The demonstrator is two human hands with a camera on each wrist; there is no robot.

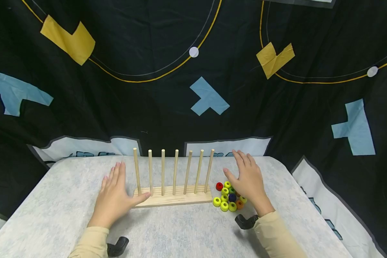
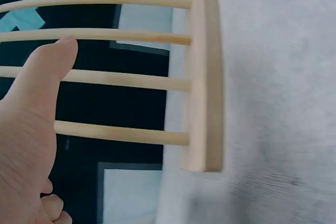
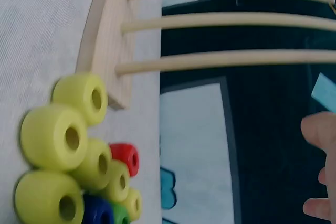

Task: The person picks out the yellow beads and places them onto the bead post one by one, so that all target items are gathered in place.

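Note:
A pale wooden base (image 1: 171, 200) lies on the table with several upright wooden pegs (image 1: 175, 172) in a row, no beads on them. My left hand (image 1: 117, 197) hovers at the base's left end, fingers straight and thumb stretched toward it; whether the thumb touches the wood I cannot tell. Over the right side, my right hand (image 1: 247, 177) is spread with nothing in it, just above a cluster of beads. Most are yellow beads (image 3: 54, 137), with a red bead (image 1: 219, 186), a dark blue bead (image 1: 232, 197), green ones and orange ones (image 1: 239, 204). The hand partly hides the cluster.
The light grey table (image 1: 180, 233) extends around the base and beads. Behind it hangs a black cloth (image 1: 154, 107) with yellow and blue patches. Black wrist mounts (image 1: 117, 246) sit below both hands.

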